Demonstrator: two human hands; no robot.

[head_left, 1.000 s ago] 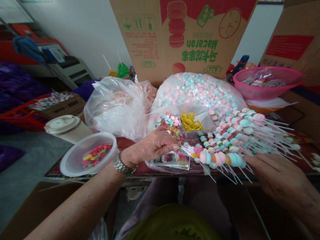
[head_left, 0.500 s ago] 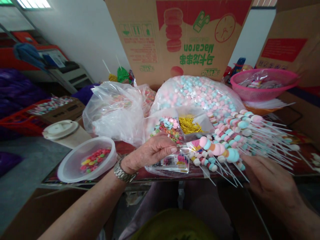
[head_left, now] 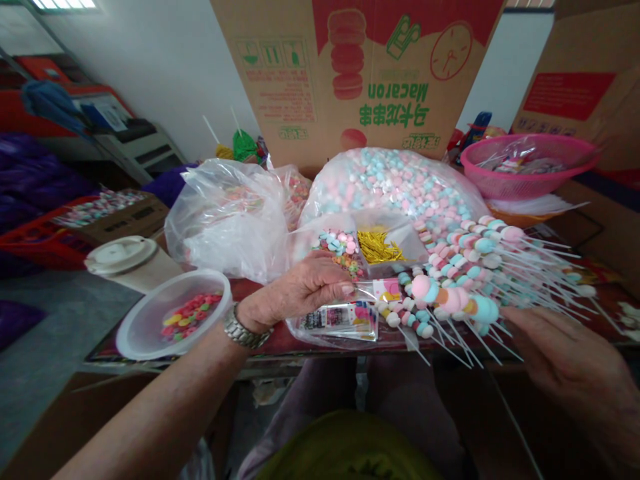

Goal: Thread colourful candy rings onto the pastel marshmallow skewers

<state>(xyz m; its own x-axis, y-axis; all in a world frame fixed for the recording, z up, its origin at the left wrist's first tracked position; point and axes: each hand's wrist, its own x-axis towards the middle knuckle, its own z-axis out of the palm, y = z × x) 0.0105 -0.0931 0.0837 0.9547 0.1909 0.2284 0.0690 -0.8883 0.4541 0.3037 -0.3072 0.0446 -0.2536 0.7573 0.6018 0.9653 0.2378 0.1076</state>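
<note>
- A workshop for sweets, with loose candy in bulk: a big clear bag (head_left: 395,177) of pastel pieces sits just beyond the fingers of both hands.
- Many candy skewers (head_left: 473,259) lie on the bench (head_left: 285,341), beyond and between the left fingers (head_left: 330,290) and right fingers (head_left: 525,328).
- Behind the bag, a carton (head_left: 290,80) printed "Macaron" stands upside down.
- Far left of the left fingers, more sticks fill a red crate (head_left: 43,247) near purple sacks (head_left: 33,173).

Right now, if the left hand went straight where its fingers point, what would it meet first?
Past the clear wrapper it pinches, the left hand would probably meet the nearest pink candy first; depth is unclear.
</note>
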